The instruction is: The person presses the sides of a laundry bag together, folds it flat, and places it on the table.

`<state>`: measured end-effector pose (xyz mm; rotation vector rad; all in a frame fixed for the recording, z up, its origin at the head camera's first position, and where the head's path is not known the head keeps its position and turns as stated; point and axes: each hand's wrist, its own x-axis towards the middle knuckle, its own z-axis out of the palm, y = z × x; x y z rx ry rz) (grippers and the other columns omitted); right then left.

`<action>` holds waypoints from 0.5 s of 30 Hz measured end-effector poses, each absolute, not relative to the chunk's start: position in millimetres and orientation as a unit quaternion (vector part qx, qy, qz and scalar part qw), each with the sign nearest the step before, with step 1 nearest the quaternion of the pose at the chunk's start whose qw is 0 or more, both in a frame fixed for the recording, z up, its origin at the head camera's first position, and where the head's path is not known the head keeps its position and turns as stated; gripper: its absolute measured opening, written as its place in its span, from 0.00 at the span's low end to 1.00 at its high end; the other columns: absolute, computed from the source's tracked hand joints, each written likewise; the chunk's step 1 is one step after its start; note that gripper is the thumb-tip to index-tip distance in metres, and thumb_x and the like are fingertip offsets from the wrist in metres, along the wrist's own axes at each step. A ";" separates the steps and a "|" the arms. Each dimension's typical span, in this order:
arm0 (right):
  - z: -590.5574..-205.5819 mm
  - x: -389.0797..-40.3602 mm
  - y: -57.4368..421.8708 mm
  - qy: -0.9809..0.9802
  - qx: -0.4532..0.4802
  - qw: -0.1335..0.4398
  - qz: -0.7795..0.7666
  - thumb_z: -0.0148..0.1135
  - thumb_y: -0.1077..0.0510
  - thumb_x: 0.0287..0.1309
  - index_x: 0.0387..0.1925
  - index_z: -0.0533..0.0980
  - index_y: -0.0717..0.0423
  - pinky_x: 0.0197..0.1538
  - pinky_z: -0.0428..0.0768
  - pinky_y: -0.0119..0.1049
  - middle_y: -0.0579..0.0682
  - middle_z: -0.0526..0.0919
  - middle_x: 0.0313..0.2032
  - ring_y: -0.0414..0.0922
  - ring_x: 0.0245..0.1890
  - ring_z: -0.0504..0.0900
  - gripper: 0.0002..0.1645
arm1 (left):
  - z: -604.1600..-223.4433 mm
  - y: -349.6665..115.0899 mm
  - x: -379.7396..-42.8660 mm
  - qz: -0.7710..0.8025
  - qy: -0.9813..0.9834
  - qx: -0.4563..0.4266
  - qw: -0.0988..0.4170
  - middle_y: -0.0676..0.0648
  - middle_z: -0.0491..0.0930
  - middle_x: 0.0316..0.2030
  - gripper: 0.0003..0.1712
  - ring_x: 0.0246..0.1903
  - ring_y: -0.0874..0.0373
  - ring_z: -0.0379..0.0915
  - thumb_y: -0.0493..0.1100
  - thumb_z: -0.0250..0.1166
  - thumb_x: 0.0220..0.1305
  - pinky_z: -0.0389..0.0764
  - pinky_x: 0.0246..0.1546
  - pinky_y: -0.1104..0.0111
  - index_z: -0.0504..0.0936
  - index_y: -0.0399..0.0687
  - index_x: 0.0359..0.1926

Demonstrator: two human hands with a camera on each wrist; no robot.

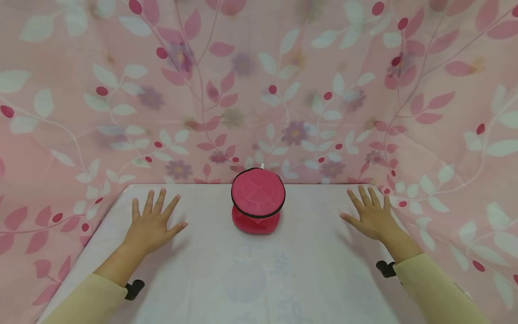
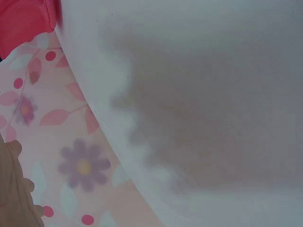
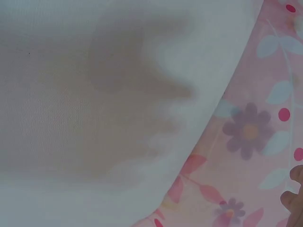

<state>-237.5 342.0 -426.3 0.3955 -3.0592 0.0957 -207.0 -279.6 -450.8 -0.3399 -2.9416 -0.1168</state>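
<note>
A round pink mesh piece with black edging [image 1: 258, 192] and a small white tab sits at the middle of the table's far side. Beneath it shows a glossy red part [image 1: 256, 225]; what kind of thing this is, I cannot tell. My left hand [image 1: 150, 227] is held over the table to its left, palm down, fingers spread straight, holding nothing. On the other side my right hand [image 1: 371, 218] hovers likewise with spread fingers. The left wrist view catches the pink mesh [image 2: 26, 21] at its upper corner and part of the left hand [image 2: 14, 189]. Fingertips of the right hand [image 3: 294, 191] edge into the right wrist view.
A white cloth covers the table [image 1: 202, 279], with faint printing showing through. Pink curtains [image 1: 251, 112] with leaves and flowers hang behind the table and along both sides. Black wrist mounts [image 1: 135, 289] stick out below the sleeves.
</note>
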 end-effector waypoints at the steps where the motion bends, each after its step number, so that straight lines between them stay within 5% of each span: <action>1: -426.1 -237.2 341.3 -0.991 0.128 0.028 0.033 0.45 0.25 0.66 0.80 0.43 0.49 0.65 0.24 0.74 0.66 0.37 0.77 0.70 0.75 0.34 0.54 | -450.3 -278.6 -206.7 -0.040 -0.989 -0.115 0.089 0.35 0.35 0.78 0.51 0.75 0.34 0.20 0.78 0.46 0.66 0.14 0.64 0.36 0.51 0.56 0.79; 15: -428.3 -237.7 335.9 -0.990 0.131 0.031 0.040 0.45 0.25 0.66 0.80 0.43 0.49 0.64 0.27 0.76 0.65 0.36 0.78 0.68 0.75 0.33 0.54 | -441.3 -265.4 -201.7 -0.037 -0.988 -0.120 0.086 0.34 0.37 0.78 0.51 0.75 0.33 0.22 0.78 0.46 0.66 0.19 0.65 0.33 0.51 0.56 0.79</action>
